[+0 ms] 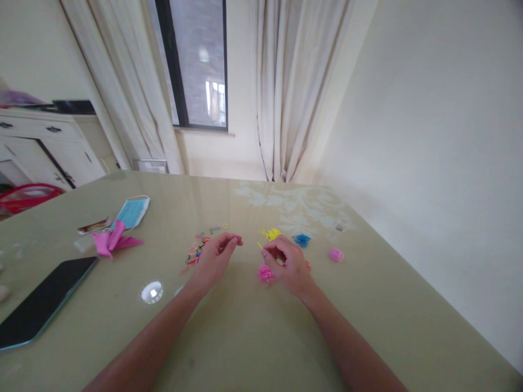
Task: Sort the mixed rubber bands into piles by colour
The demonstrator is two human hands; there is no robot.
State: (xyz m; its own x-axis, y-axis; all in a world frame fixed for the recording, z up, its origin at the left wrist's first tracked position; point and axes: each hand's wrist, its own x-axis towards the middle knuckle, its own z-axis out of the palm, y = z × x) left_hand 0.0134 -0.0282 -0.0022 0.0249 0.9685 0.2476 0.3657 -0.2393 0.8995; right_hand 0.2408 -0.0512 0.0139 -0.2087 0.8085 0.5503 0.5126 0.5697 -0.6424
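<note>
Between the thumb and finger of my right hand [288, 264] is a small thin yellow piece [260, 245], perhaps a little rubber band. Around that hand lie a yellow pile [270, 234], a blue pile [302, 240] and a pink pile [266, 273] of similar tiny pieces, with a bit of red partly hidden behind it. My left hand [216, 258] is pinched closed, palm side inward; whether anything sits in its fingertips is too small to tell. Beside it, partly covered, spreads a mixed-colour pile [195, 253] of the same small pieces.
Leftward on the table [229, 337] are a black-screened phone [47, 299], a pink folded-paper shape [114, 239], a blue face mask [133, 212] and a shiny clear dome [152, 292]. A pink round object [336, 255] and a small clear container [341, 224] sit rightward.
</note>
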